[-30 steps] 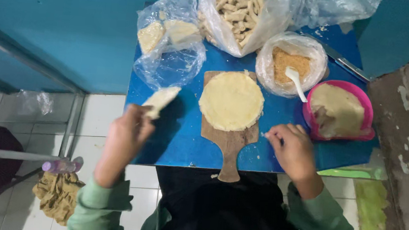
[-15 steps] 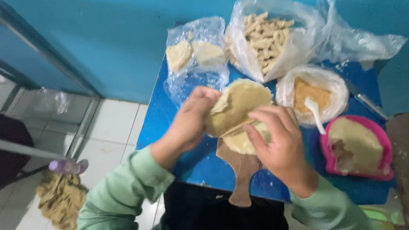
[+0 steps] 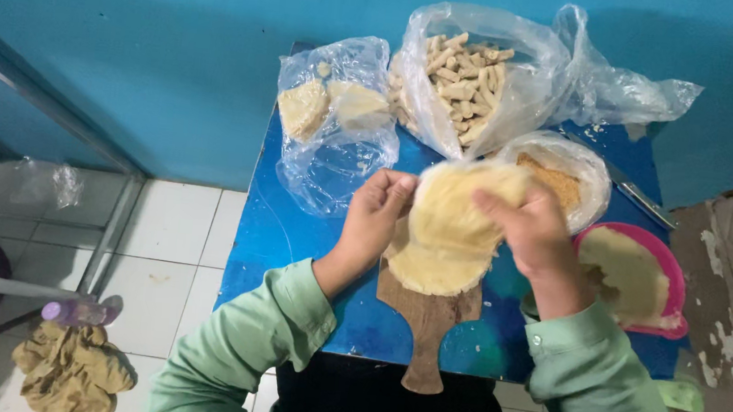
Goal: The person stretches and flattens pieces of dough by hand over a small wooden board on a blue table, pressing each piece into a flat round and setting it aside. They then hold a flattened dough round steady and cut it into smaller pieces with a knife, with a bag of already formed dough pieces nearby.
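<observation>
Wooden board [image 3: 428, 315] mostly under dough sheet [image 3: 446, 232], right hand's [image 3: 536, 236] fingertips blurred, elbows cut off below

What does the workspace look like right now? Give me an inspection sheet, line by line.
Surface: small blue table against a teal wall.
Job's things: round pale dough sheet lifted off a wooden paddle board.
Clutter: bag of rolled pieces, bag of flat sheets, bag-lined bowl of crumbs, pink bowl, knife.
Grippers: left hand and right hand both grip the dough sheet.
Cables: nothing seen.
Surroundings: white tiled floor, crumpled cloth, metal frame.
</observation>
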Motion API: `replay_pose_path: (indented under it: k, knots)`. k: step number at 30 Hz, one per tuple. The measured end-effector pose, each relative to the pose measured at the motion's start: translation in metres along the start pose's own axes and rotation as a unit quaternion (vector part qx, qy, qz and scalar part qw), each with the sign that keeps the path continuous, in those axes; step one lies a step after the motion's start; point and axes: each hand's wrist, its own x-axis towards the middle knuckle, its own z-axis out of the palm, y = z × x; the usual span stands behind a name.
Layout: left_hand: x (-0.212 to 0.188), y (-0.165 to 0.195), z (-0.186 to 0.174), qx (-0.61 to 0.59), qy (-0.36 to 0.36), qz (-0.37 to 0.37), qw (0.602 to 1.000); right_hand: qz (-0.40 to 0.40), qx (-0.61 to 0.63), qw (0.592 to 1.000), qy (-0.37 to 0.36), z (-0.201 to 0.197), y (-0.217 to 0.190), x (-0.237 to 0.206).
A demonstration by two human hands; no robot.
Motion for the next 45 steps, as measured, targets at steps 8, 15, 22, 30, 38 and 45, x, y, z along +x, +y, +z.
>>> replay_pose_path:
  k: [8,15,22,30,38,45]
  knots:
    - [-0.009,0.004,0.026,0.032,-0.021,-0.084,0.996,-0.034,0.134,0.988,0.063,0.023,-0.008,-0.003]
    - [-0.008,-0.003,0.019,0.027,-0.066,-0.042,0.997,-0.044,0.127,0.986,0.096,0.018,-0.010,-0.007]
    - [-0.004,0.013,0.012,0.086,-0.046,-0.093,0.991,-0.059,0.032,0.990,0.121,0.007,-0.024,-0.003]
    - [-0.014,0.021,0.028,-0.177,0.019,-0.180,0.967,-0.318,-0.457,0.822,0.118,0.035,-0.038,-0.019]
    - [-0.008,0.012,0.010,-0.309,-0.087,-0.177,0.930,-0.326,-0.492,0.807,0.008,0.063,-0.033,-0.023]
    - [-0.015,-0.016,0.007,-0.236,-0.080,-0.162,0.955,-0.336,-0.490,0.804,0.039,0.062,-0.023,-0.029]
